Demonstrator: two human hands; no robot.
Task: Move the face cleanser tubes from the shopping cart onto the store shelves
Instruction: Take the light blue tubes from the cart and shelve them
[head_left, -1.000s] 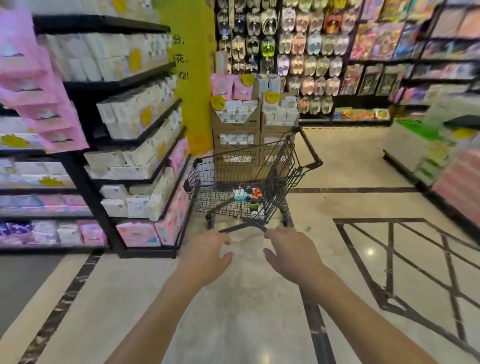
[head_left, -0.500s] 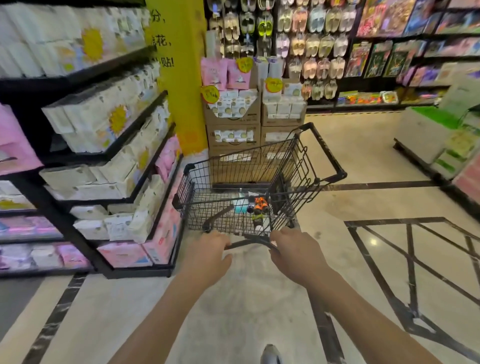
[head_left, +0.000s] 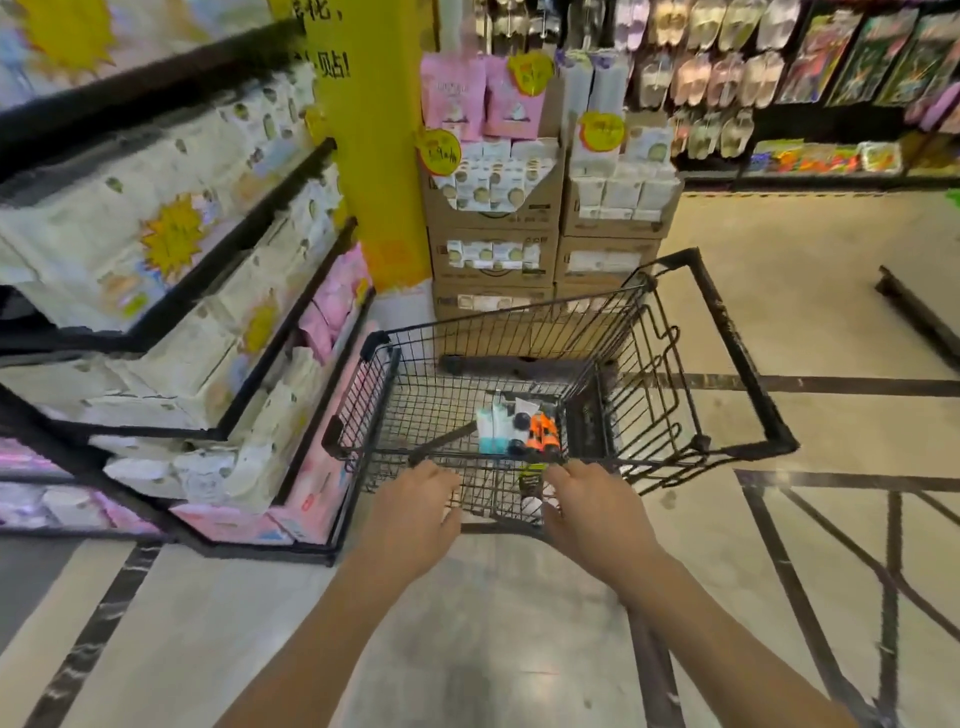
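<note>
Yellow pillar (head_left: 374, 156): black Chinese characters down left edge, lowest reads "贴!", the one above cut by frame top, round yellow price tag (head_left: 439, 150) on cardboard display boxes (head_left: 493, 260): handwritten digits, blurred, not legible, package print on shelves (head_left: 234, 243): too smeared to read

Cart (head_left: 519, 338) stands mid-aisle on floor (head_left: 779, 322). Tubes (head_left: 519, 428) lie in it, near end, right of middle. Shelves (head_left: 208, 291) just beside cart, left. Stacked boxes (head_left: 493, 213) behind cart's far end, pillar (head_left: 374, 156) left of them. Slipper rack (head_left: 701, 78) far back. Left hand (head_left: 410, 514) and right hand (head_left: 597, 512) hold cart's near handle.
</note>
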